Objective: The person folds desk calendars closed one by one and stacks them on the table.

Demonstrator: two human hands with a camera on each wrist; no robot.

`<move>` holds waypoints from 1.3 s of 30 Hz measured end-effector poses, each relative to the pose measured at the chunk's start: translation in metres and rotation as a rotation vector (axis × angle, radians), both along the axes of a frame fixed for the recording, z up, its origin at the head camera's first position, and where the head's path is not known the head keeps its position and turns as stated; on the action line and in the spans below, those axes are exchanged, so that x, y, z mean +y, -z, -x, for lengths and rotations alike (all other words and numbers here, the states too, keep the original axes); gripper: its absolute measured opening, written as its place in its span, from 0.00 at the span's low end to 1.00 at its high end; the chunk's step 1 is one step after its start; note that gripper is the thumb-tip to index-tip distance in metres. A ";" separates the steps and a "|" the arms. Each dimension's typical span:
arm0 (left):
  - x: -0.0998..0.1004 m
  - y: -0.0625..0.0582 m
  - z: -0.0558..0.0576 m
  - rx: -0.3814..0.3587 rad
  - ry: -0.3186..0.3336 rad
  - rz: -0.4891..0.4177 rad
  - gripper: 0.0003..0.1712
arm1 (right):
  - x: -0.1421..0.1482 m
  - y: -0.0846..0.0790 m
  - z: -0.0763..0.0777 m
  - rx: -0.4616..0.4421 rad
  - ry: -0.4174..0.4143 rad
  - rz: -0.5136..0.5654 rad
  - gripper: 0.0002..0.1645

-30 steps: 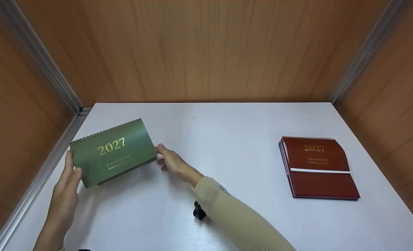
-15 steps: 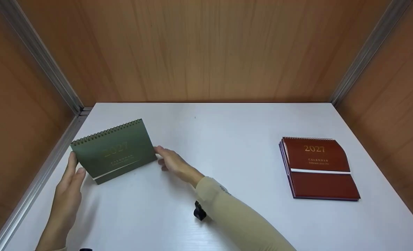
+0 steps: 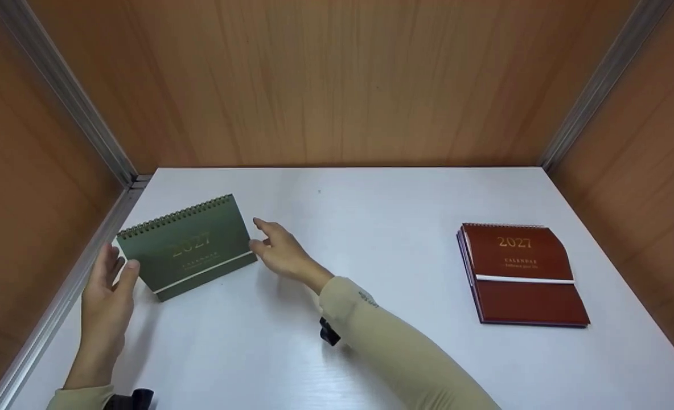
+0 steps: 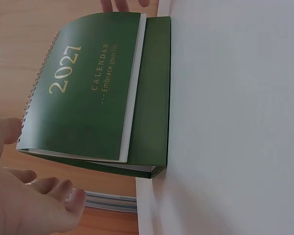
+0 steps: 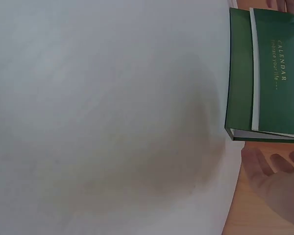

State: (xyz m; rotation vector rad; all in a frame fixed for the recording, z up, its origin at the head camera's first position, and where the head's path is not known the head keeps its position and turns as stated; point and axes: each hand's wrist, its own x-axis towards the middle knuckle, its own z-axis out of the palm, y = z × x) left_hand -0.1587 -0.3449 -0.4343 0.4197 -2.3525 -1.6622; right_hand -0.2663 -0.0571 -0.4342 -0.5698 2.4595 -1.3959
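Note:
A green 2027 desk calendar (image 3: 192,245) stands propped up on the left part of the white table, its spiral binding along the top edge. In the left wrist view the calendar's (image 4: 88,83) cover pages hang a little away from the stiff green backing. Beside its left edge is my left hand (image 3: 106,307), fingers relaxed and parted from the thumb, holding nothing. My right hand (image 3: 283,250) is at the other side edge, thumb right by the calendar and fingers spread loose. The right wrist view has that hand (image 5: 279,186) just off the calendar's (image 5: 279,73) side.
A red 2027 desk calendar (image 3: 522,273) with a white strip across it is on the right part of the table (image 3: 371,228). Wooden panels (image 3: 337,85) with metal corner rails (image 3: 81,97) enclose the back and sides. Black wrist devices (image 3: 329,332) sit under the sleeves.
The green calendar's raised front pages have come down and it stands still. Both hands have loosened from its side edges; the right fingers have lifted and spread, and the left has eased outward.

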 end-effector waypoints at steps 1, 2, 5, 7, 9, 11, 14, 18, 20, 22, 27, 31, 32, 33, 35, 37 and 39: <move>0.000 0.000 0.002 0.001 0.003 0.009 0.44 | -0.001 -0.004 0.002 0.011 -0.001 -0.001 0.37; -0.001 0.001 0.003 0.003 0.007 0.013 0.44 | -0.001 -0.008 0.004 0.023 -0.005 -0.002 0.37; -0.001 0.003 0.009 0.011 0.018 0.020 0.43 | -0.004 -0.020 0.009 0.056 -0.018 -0.011 0.36; -0.001 0.005 0.011 0.018 0.023 0.018 0.42 | -0.006 -0.027 0.011 0.070 -0.033 -0.011 0.36; 0.000 0.007 0.013 0.020 0.024 0.017 0.41 | -0.010 -0.032 0.013 0.079 -0.044 -0.014 0.36; 0.000 0.008 0.013 0.020 0.025 0.023 0.41 | -0.014 -0.033 0.014 0.079 -0.052 -0.014 0.36; 0.000 0.010 0.014 0.008 0.023 0.026 0.40 | -0.019 -0.031 0.014 0.068 -0.059 -0.008 0.36; 0.001 0.013 0.014 -0.004 0.028 0.025 0.40 | -0.025 -0.026 0.013 0.036 -0.067 0.014 0.37; 0.002 0.014 0.013 -0.006 0.035 0.037 0.40 | -0.027 -0.024 0.013 0.025 -0.068 0.026 0.38; 0.003 0.014 0.012 -0.004 0.037 0.054 0.40 | -0.027 -0.023 0.013 0.022 -0.067 0.035 0.38; 0.004 0.015 0.011 -0.018 0.010 0.112 0.37 | -0.026 -0.021 0.012 0.006 -0.072 0.027 0.38; 0.006 0.016 0.012 -0.028 -0.025 0.139 0.36 | -0.026 -0.022 0.012 -0.012 -0.076 0.023 0.38; 0.006 0.016 0.012 -0.027 -0.031 0.145 0.36 | -0.025 -0.022 0.012 -0.014 -0.075 0.025 0.38; 0.007 0.017 0.012 -0.028 -0.039 0.151 0.36 | -0.025 -0.023 0.012 -0.014 -0.074 0.025 0.38; 0.009 0.017 0.013 -0.029 -0.050 0.161 0.35 | -0.024 -0.023 0.012 -0.014 -0.065 0.026 0.38; 0.011 0.016 0.013 -0.028 -0.058 0.172 0.35 | -0.022 -0.024 0.011 -0.009 -0.058 0.029 0.38; 0.014 0.014 0.014 -0.022 -0.065 0.184 0.34 | -0.019 -0.026 0.011 0.001 -0.054 0.034 0.38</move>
